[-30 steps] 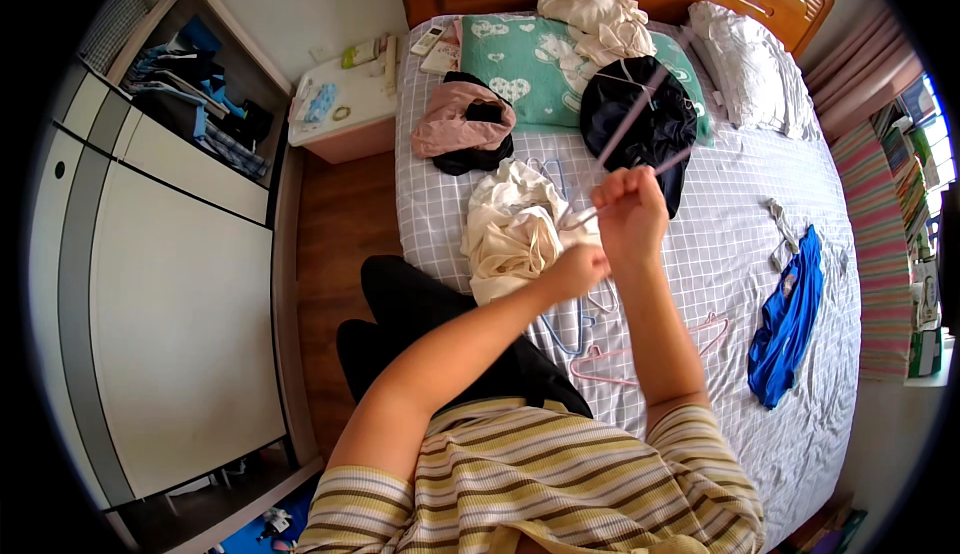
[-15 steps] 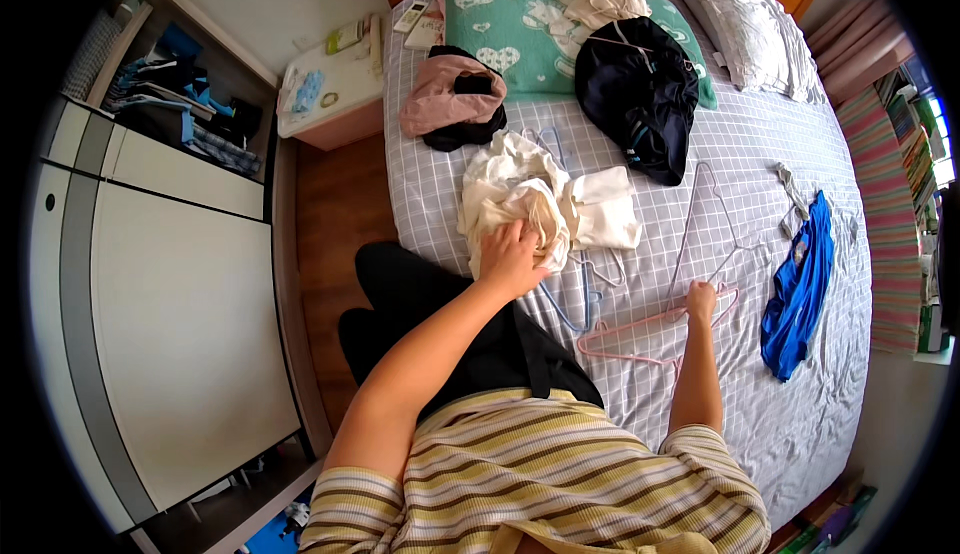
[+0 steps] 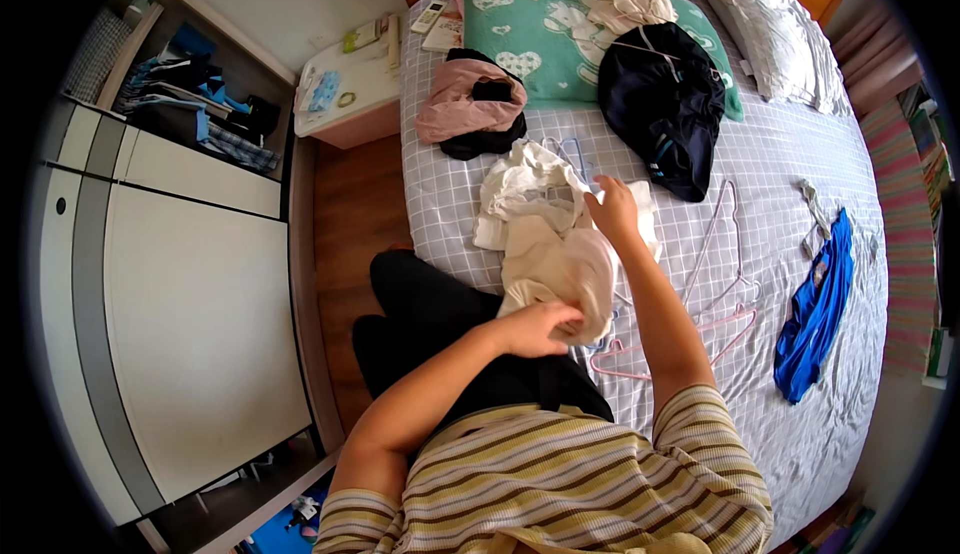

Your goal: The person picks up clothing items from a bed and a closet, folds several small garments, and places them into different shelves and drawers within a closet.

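A crumpled cream garment (image 3: pixel 545 259) lies partly lifted on the bed in front of me. My left hand (image 3: pixel 540 329) is closed on its near edge, with the cloth bunched at the fingertips. My right hand (image 3: pixel 614 209) is over the far right side of the cloth, thumb and forefinger apart. Whiter crumpled cloth (image 3: pixel 525 174) lies just beyond, and a pale folded piece (image 3: pixel 643 216) shows beside my right wrist. A blue hanger (image 3: pixel 572 154) sticks out past the whites. To the right rest a pink hanger (image 3: pixel 715 339) and a pale thin hanger (image 3: pixel 735 224).
A blue garment (image 3: pixel 815 309) lies at the bed's right. Farther back are a dark jacket (image 3: pixel 660 104), a pink and black bundle (image 3: pixel 472 104) and a green pillow (image 3: pixel 535 34). A white cabinet (image 3: pixel 200 304) stands left, beside a small bedside table (image 3: pixel 350 74).
My right hand has left the hangers and moved up and left to the cream cloth. My left hand has drawn the cloth's near edge toward me, spreading it out. The view has shifted slightly.
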Motion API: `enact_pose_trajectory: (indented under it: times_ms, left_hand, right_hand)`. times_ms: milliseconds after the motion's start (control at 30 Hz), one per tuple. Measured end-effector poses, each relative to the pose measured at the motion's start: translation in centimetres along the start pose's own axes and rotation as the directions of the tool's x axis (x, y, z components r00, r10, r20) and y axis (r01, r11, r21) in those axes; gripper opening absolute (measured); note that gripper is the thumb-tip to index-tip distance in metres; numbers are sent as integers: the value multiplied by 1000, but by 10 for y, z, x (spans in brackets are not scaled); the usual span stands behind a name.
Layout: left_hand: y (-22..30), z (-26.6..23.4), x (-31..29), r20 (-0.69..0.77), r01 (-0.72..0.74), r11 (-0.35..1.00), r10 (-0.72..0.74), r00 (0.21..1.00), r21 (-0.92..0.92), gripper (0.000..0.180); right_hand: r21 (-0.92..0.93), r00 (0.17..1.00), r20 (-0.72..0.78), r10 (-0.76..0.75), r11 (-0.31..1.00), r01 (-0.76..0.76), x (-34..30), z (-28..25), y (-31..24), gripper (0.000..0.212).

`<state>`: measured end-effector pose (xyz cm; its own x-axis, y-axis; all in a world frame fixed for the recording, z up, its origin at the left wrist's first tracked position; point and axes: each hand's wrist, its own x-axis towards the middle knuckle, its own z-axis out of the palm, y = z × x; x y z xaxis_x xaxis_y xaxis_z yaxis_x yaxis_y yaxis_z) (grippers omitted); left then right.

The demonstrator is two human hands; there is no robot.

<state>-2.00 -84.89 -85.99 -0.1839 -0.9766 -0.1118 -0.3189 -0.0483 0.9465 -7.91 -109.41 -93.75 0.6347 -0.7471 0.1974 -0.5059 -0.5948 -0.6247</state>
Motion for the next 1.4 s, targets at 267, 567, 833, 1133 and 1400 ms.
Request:
enact_pose_trajectory:
  times_ms: [267,567,833,1133,1400]
  left_hand:
    - [-106,-86,-9,-579,319,849,-522,626,-420,21]
    - [-51,-166,14,-651,-2,898,-316,690,-439,61]
    - [-18,-197,-20,-320,62,795,-312,895,-603,21]
    - [60,-188,-63,-739,-240,963,72,670,-124,14]
    - [96,-193,-89,-724,-78,996,31,689,-32,10]
  right_hand:
    - [-360,891,375,255,926,-114,75,66,3,37]
    - [717,568,678,-467,251,-650,74,-71,-153,23]
    - [876,738,464,-490,127,-466,80,-113,-158,20]
    - [894,651,448,-613,288,-344,19,-92,-156,22]
    - [771,631,87,-771,454,448,15,-50,-249,32]
